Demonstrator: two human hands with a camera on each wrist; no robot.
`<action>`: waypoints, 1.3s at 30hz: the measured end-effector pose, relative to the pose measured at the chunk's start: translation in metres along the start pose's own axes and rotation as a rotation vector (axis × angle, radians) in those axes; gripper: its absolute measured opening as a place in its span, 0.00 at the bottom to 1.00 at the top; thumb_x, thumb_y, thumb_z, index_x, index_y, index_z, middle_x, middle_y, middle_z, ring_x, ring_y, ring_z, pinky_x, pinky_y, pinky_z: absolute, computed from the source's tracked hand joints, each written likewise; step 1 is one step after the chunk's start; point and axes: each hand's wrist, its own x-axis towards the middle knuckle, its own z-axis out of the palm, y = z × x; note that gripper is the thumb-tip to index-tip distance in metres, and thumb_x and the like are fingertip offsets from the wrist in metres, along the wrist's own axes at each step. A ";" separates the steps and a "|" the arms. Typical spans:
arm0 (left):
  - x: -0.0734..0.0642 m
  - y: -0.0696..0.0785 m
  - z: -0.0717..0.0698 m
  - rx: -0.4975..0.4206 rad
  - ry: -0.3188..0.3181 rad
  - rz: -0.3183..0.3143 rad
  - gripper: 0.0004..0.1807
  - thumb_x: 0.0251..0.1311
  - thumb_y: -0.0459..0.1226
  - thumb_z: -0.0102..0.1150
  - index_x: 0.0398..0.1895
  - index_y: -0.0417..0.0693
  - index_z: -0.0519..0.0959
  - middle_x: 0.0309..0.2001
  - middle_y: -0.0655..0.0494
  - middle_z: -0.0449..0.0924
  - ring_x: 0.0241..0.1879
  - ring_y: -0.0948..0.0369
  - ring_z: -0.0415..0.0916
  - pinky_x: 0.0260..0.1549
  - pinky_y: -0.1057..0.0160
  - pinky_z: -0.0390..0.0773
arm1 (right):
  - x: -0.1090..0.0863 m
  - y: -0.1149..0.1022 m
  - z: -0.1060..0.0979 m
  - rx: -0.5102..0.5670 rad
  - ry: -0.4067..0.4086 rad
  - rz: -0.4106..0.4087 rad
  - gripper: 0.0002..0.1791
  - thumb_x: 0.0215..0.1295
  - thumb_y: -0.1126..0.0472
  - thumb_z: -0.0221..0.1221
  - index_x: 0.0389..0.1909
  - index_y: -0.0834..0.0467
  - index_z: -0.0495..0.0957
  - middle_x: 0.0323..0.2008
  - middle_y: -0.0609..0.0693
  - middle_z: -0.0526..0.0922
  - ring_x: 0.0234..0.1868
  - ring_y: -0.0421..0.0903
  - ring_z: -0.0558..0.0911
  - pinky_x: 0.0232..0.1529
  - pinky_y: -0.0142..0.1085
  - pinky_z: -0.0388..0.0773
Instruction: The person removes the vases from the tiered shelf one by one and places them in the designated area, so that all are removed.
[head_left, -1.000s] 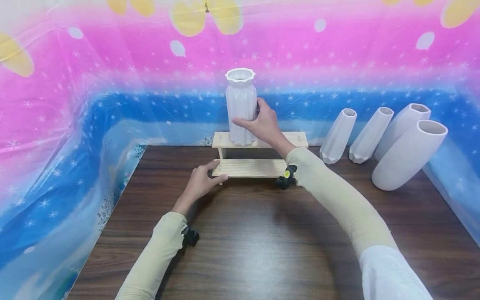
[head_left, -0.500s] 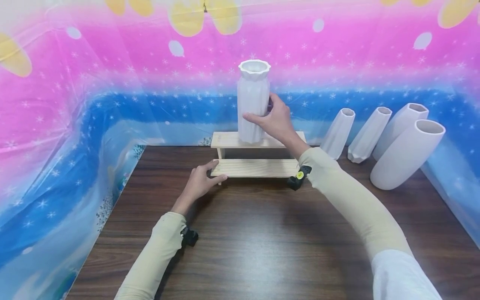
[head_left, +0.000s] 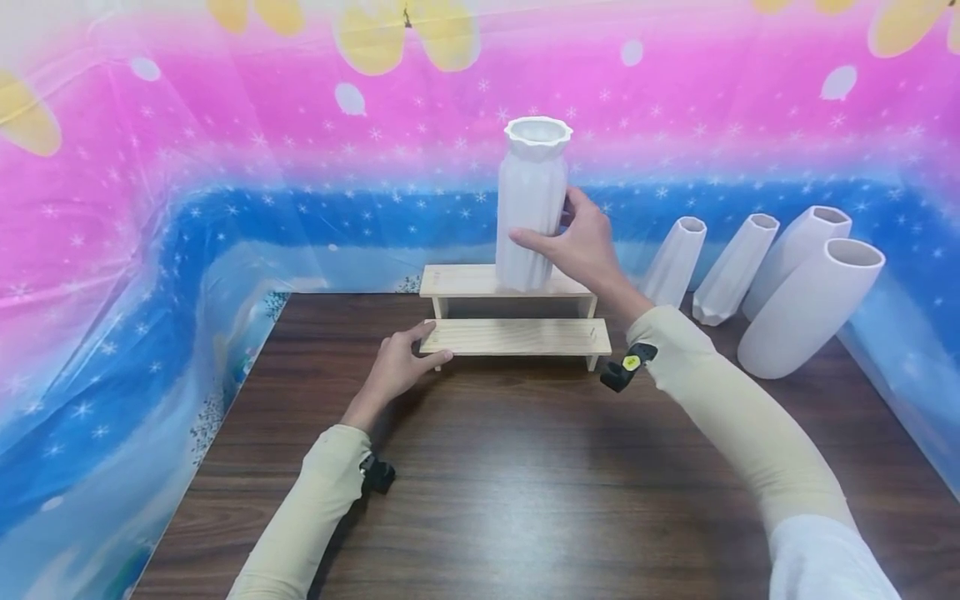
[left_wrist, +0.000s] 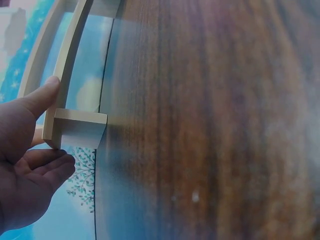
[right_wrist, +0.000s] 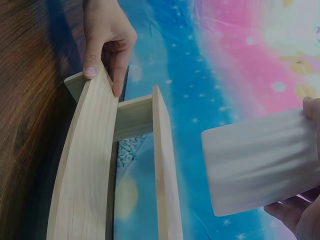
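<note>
A white fluted vase [head_left: 527, 217] with a scalloped rim is held upright by my right hand [head_left: 588, 246], thumb across its front and fingers behind. In the right wrist view, a gap shows between the vase's base [right_wrist: 212, 172] and the upper board [right_wrist: 164, 165] of a two-tier wooden stand. My left hand [head_left: 396, 365] grips the left end of the stand's lower board [head_left: 517, 335]. Its thumb [left_wrist: 44, 95] lies along the front edge, and its other fingers are around the end.
To the right on the dark wood table [head_left: 480, 467] stand several white vases: two slim faceted ones [head_left: 678, 262] [head_left: 737, 271], and two wider ones [head_left: 810, 312] behind and beside them. A pink and blue printed cloth [head_left: 360, 192] hangs behind the table.
My right hand has carried the fluted vase rightward along the upper board, from near its left end to right of its middle. The left hand stays on the lower board.
</note>
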 end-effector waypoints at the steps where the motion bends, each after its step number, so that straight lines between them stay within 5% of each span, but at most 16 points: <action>1: 0.000 0.000 0.000 -0.001 0.000 0.001 0.40 0.63 0.53 0.70 0.74 0.46 0.70 0.74 0.43 0.66 0.20 0.59 0.55 0.29 0.58 0.67 | -0.001 0.001 -0.002 -0.003 0.005 -0.004 0.49 0.49 0.39 0.78 0.69 0.55 0.69 0.59 0.51 0.81 0.56 0.47 0.82 0.52 0.44 0.82; 11: 0.000 0.000 0.001 0.014 0.002 0.000 0.40 0.64 0.53 0.69 0.75 0.47 0.70 0.74 0.44 0.66 0.32 0.53 0.67 0.37 0.56 0.69 | -0.019 0.007 -0.029 -0.024 0.034 0.005 0.49 0.48 0.36 0.77 0.68 0.53 0.70 0.60 0.50 0.81 0.58 0.47 0.82 0.54 0.46 0.81; 20: 0.000 0.000 0.001 0.008 0.000 0.000 0.40 0.64 0.52 0.69 0.75 0.46 0.69 0.75 0.43 0.65 0.29 0.53 0.65 0.35 0.55 0.69 | -0.036 0.009 -0.052 -0.004 0.031 0.032 0.48 0.51 0.43 0.78 0.71 0.52 0.68 0.63 0.51 0.79 0.61 0.50 0.81 0.56 0.49 0.80; 24: -0.001 0.001 0.001 0.012 -0.002 -0.008 0.40 0.64 0.53 0.69 0.75 0.47 0.69 0.75 0.44 0.65 0.39 0.52 0.71 0.39 0.56 0.69 | -0.042 0.014 -0.061 -0.010 0.047 0.024 0.48 0.51 0.44 0.79 0.71 0.52 0.68 0.63 0.51 0.79 0.61 0.50 0.81 0.55 0.50 0.81; 30: 0.000 0.001 0.000 0.003 -0.007 -0.016 0.40 0.64 0.53 0.69 0.75 0.47 0.69 0.75 0.44 0.65 0.39 0.49 0.72 0.38 0.54 0.70 | -0.053 0.021 -0.071 -0.039 0.076 0.050 0.48 0.51 0.44 0.79 0.71 0.51 0.68 0.64 0.51 0.78 0.62 0.51 0.80 0.54 0.51 0.81; 34: 0.000 0.001 0.000 0.009 -0.009 -0.012 0.40 0.64 0.53 0.69 0.75 0.47 0.69 0.75 0.44 0.65 0.55 0.50 0.74 0.45 0.53 0.70 | -0.062 0.026 -0.078 -0.048 0.090 0.060 0.47 0.50 0.46 0.79 0.70 0.52 0.69 0.63 0.52 0.79 0.61 0.53 0.80 0.55 0.52 0.80; 39: -0.001 0.001 0.000 -0.002 -0.010 -0.002 0.40 0.64 0.52 0.69 0.75 0.46 0.69 0.75 0.44 0.65 0.40 0.49 0.73 0.42 0.53 0.70 | -0.073 0.034 -0.085 -0.068 0.103 0.054 0.46 0.50 0.45 0.79 0.68 0.53 0.70 0.62 0.53 0.80 0.61 0.53 0.80 0.56 0.52 0.80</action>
